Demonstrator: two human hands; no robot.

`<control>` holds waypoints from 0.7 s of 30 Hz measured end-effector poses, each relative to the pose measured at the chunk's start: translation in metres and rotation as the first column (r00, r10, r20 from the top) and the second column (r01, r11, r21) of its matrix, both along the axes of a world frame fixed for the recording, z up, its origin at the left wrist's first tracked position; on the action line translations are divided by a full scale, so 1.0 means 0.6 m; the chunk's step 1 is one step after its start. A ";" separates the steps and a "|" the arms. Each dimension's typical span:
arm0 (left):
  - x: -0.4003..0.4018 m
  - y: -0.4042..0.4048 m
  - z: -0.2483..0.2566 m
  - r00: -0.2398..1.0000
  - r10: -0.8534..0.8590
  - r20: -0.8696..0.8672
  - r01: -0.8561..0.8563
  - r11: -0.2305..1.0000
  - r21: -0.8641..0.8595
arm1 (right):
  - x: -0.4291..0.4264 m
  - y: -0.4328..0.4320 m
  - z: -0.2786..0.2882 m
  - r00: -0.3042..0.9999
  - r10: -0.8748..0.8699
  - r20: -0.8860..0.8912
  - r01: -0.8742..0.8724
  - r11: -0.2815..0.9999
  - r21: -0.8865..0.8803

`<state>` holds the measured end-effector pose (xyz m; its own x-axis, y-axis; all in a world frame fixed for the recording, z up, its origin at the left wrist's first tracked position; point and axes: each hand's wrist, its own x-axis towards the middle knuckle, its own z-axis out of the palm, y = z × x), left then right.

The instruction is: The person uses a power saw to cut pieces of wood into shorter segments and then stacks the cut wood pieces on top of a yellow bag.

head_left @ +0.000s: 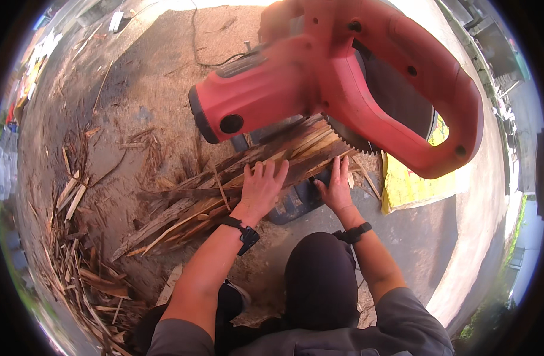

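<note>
A bundle of rough bark-edged wood slabs (200, 198) lies slantwise before me, under a red power chop saw (263, 91) with a loop handle. My left hand (260, 189) rests flat on the slabs, fingers spread. Close to their right end is my right hand (338, 189), its fingertips against the front edge of the wood and its thumb apart. The toothed round blade (354, 142) shows just above that end, near my right fingertips. Beneath the slabs is the dark saw base (296, 204), partly hidden by the wood. No hand is on the saw handle.
Split wood scraps (91, 276) pile up at the left on the concrete floor (405, 249). Sawdust (227, 29) covers the ground behind the saw, where a black power cord (194, 42) runs. A yellow sack (401, 187) lies at the right, close to the blade.
</note>
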<state>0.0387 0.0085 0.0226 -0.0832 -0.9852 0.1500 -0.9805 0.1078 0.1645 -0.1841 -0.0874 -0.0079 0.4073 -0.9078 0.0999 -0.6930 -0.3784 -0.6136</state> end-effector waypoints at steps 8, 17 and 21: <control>-0.003 -0.006 -0.009 0.992 0.064 -0.106 -0.071 0.996 -0.059 | -0.071 0.090 0.218 0.979 0.175 0.104 -0.171 0.984 -0.045; -0.026 -0.036 -0.042 0.995 0.042 -0.095 -0.051 0.994 -0.094 | -0.077 0.049 0.557 0.974 0.121 0.190 -0.073 0.967 -0.243; -0.031 -0.055 -0.039 0.991 0.060 -0.121 -0.077 0.988 -0.136 | 0.026 -0.005 0.617 0.950 0.232 0.209 -0.207 0.969 -0.133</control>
